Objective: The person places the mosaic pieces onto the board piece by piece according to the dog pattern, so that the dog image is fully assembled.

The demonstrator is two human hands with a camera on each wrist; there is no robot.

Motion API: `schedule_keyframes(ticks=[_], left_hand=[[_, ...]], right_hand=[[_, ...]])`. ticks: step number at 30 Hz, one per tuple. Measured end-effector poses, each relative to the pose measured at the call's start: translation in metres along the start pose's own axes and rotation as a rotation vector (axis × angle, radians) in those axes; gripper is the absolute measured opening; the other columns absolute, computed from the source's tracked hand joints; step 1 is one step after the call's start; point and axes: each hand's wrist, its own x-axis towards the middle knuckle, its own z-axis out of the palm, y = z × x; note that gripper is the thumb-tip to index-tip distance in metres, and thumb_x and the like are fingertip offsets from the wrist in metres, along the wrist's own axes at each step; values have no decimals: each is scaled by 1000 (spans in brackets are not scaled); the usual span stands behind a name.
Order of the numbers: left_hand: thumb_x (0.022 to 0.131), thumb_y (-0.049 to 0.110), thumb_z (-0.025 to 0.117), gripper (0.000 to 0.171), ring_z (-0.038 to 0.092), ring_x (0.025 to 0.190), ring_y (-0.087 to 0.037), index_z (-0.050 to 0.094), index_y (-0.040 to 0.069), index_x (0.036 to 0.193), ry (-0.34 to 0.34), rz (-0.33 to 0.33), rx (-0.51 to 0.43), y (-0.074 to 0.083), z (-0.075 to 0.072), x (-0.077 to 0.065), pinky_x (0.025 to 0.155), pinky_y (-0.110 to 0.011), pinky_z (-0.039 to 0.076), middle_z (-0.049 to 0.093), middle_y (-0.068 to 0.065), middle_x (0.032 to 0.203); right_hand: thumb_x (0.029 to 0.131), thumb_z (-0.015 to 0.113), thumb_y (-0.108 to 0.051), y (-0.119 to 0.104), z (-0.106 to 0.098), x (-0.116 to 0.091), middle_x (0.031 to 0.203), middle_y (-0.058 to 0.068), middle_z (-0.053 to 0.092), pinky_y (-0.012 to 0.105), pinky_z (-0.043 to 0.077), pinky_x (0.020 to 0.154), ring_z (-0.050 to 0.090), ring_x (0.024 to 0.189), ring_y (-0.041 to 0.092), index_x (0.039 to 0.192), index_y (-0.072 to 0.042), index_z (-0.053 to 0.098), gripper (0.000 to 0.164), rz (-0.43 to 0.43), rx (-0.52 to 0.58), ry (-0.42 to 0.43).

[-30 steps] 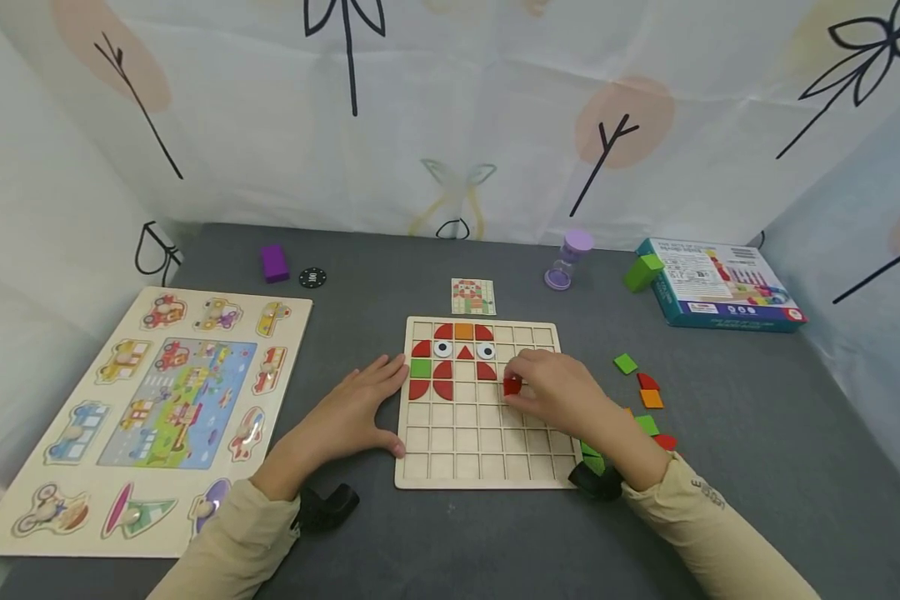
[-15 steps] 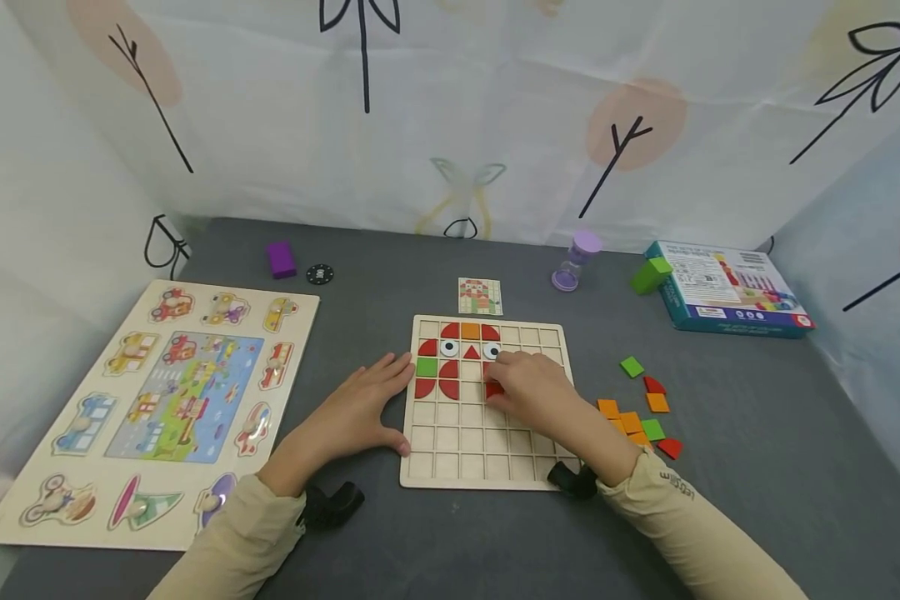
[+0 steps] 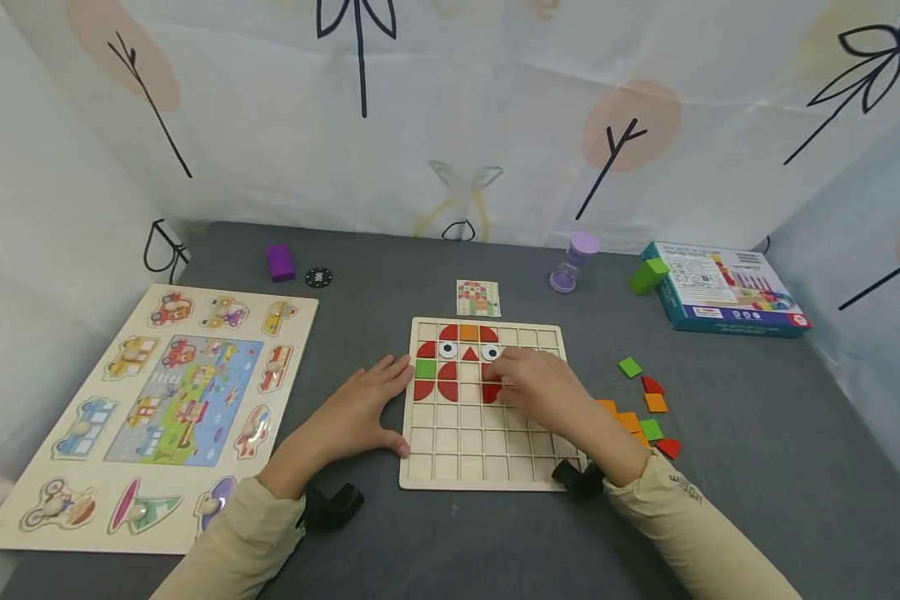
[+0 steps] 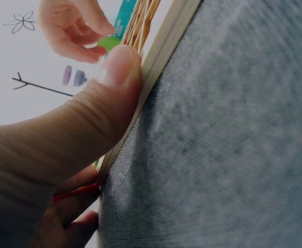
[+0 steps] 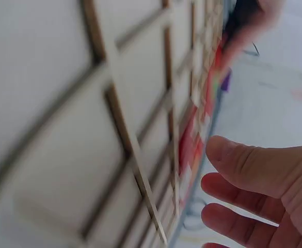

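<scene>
A wooden grid board (image 3: 450, 468) lies flat at the middle of the table. Its upper part holds red pieces, an orange square (image 3: 468, 332), a green square (image 3: 425, 369) and two eye tiles. My left hand (image 3: 356, 410) touches the board's left edge with thumb and fingers spread; the left wrist view shows the thumb (image 4: 107, 98) against the side wall. Over the grid's right half is my right hand (image 3: 547, 387), beside a red quarter-circle piece (image 3: 489, 393) in a cell. In the right wrist view, the right hand's thumb and fingers (image 5: 243, 160) are apart, holding nothing visible.
Loose orange, green and red pieces (image 3: 651, 429) lie right of the board. A pattern card (image 3: 477, 298), hourglass (image 3: 573, 262), green block (image 3: 648, 276) and game box (image 3: 727, 287) stand behind. A vehicle puzzle board (image 3: 150, 417) covers the left side.
My right hand has moved left with a red piece, which now sits in the grid below another red one. The fingers have since let go of it. My left hand stays at the edge.
</scene>
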Motion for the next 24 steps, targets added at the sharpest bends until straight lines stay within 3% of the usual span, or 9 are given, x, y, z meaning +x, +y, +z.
schedule_keyframes(ticks=[10, 17, 24], left_hand=[[56, 44, 79, 103, 14, 135, -27, 30, 7, 139, -10, -8, -4, 1, -1, -1, 105, -52, 16, 22, -6, 146], [56, 43, 79, 103, 14, 135, -28, 30, 7, 139, -4, -6, -12, 1, -1, -2, 105, -52, 16, 22, -7, 146], [55, 44, 79, 104, 13, 135, -27, 30, 8, 139, -4, -9, -4, 0, 1, 1, 105, -52, 16, 22, -6, 146]], right_hand=[[75, 70, -9, 59, -29, -55, 91, 4, 61, 29, 46, 56, 53, 70, 15, 100, -11, 65, 26, 226, 62, 140], [79, 65, -9, 95, -36, -97, 90, 6, 57, 28, 42, 53, 50, 68, 17, 104, -8, 63, 25, 454, 76, 70], [79, 64, -6, 116, -33, -122, 90, 10, 56, 33, 45, 56, 52, 72, 22, 104, -5, 63, 25, 510, 105, 38]])
